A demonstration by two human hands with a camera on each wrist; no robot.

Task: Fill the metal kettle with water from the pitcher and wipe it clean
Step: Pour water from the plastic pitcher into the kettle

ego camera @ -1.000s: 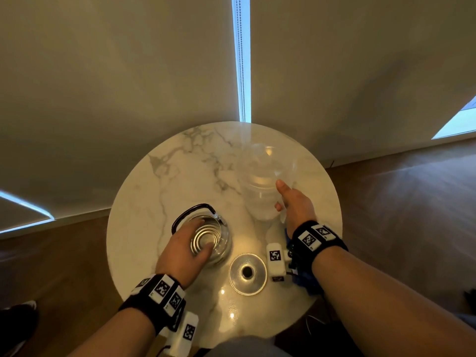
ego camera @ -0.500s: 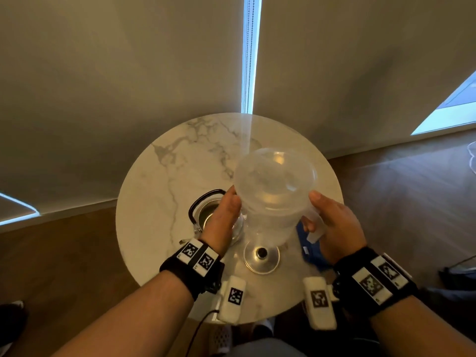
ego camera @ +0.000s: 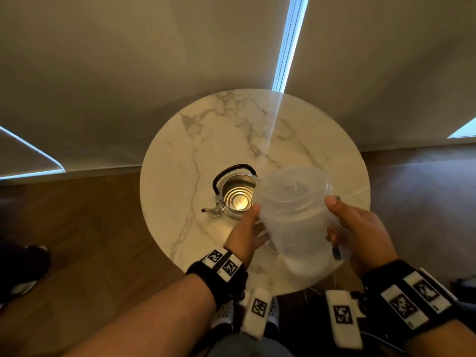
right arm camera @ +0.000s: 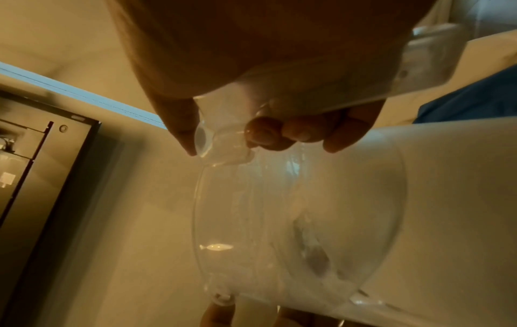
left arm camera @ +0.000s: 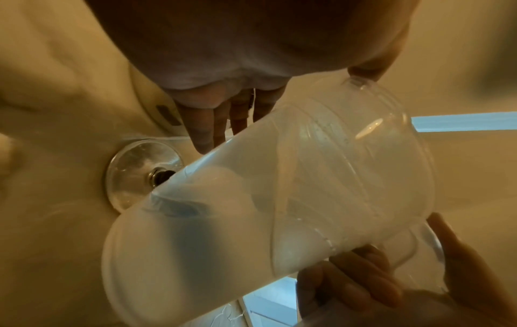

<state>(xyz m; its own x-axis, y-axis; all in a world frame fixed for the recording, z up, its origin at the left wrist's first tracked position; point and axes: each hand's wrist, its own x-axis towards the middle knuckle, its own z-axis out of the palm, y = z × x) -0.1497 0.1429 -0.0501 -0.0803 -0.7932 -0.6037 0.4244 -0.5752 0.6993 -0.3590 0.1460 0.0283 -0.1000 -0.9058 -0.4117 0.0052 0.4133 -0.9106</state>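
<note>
A: Status of the fill step?

B: Not started, by my reading. The kettle (ego camera: 235,193) stands open on the round table (ego camera: 309,119), roughly at the table's centre, with its handle folded toward 12 o'clock and its spout pointing to 9 o'clock. Its ribbed bottom shows bare; no water is visible inside. Its lid (left arm camera: 142,171) lies on the tabletop apart from it.

A: Position of the pitcher?

B: The pitcher (ego camera: 298,217) is held above the table at 3 to 4 o'clock of the kettle, tilted, mouth toward the kettle. Water sits low in its body. No stream leaves the rim.

A: Hand states?

B: The right hand (ego camera: 360,233) grasps the pitcher handle, fingers curled around it. The left hand (ego camera: 246,235) has straight fingers (left arm camera: 207,130) against the pitcher wall, the thumb near the rim; it steadies and does not clench.

A: Remaining work?

B: Bring the rim over the kettle opening, pour, then wipe. A blue item (right arm camera: 475,97), possibly a cloth, lies near the right wrist, untouched.
</note>
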